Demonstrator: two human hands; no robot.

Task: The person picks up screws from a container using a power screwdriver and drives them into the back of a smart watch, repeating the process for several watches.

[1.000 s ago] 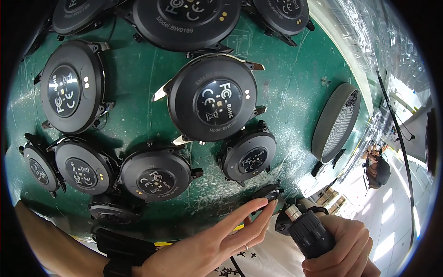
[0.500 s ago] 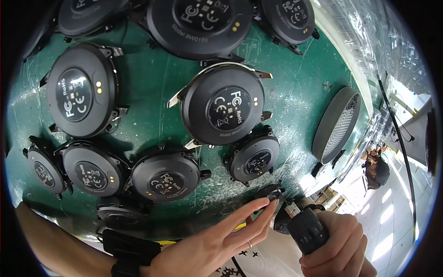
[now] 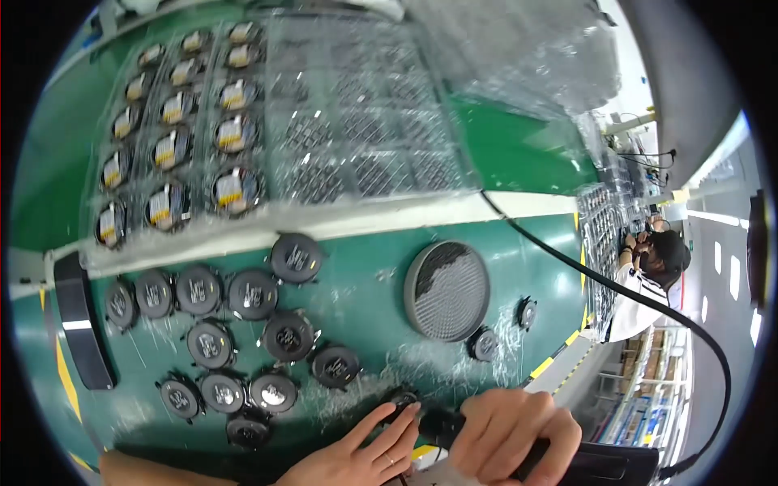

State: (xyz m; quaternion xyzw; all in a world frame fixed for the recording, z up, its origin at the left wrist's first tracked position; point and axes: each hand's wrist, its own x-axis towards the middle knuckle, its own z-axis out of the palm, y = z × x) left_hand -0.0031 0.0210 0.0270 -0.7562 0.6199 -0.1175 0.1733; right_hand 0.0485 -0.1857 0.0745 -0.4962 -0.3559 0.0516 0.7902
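Left hand point(image 3: 356, 459) at 1 watch case point(image 3: 403, 398), right hand point(image 3: 516, 436) around black driver point(image 3: 438, 426)

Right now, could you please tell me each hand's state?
Left hand: touching a dark watch case; grip cannot be told.
Right hand: closed around a black driver.

I have the left hand point(image 3: 356, 463) on the near side of the round grey tray point(image 3: 410, 304), a little to its left, back of the hand up, fingers stretched toward the tray's near edge and bunched at the tips. A thin ring point(image 3: 389, 459) sits on one finger. The left forearm point(image 3: 158, 470) lies well left of the tray. My right hand point(image 3: 515, 437) is nearer me than the tray and slightly right of it, fingers curled tightly, knuckles up.
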